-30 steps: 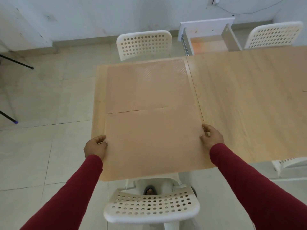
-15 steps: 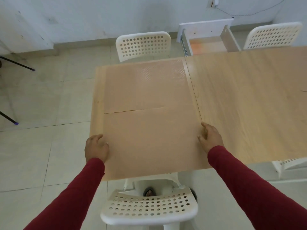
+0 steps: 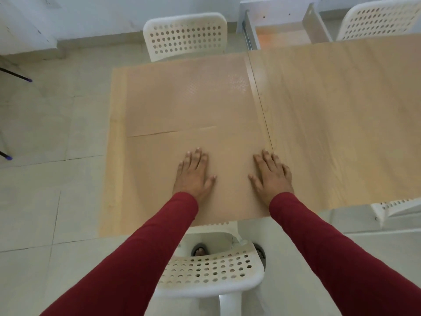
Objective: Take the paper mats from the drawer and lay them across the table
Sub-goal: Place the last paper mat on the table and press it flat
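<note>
Two tan paper mats [image 3: 182,99] lie flat under spread hands [image 3: 193,174].

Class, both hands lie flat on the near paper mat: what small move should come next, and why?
Probably slide both palms outward to smooth it. The left hand and right hand press flat mid-sheet on the near mat, whose far edge looks slightly lifted.

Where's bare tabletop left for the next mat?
The right half of the light wooden table, from the seam to the frame edge, is bare. The left half is covered by two tan paper mats, with the left hand and right hand flat on the nearer one.
</note>
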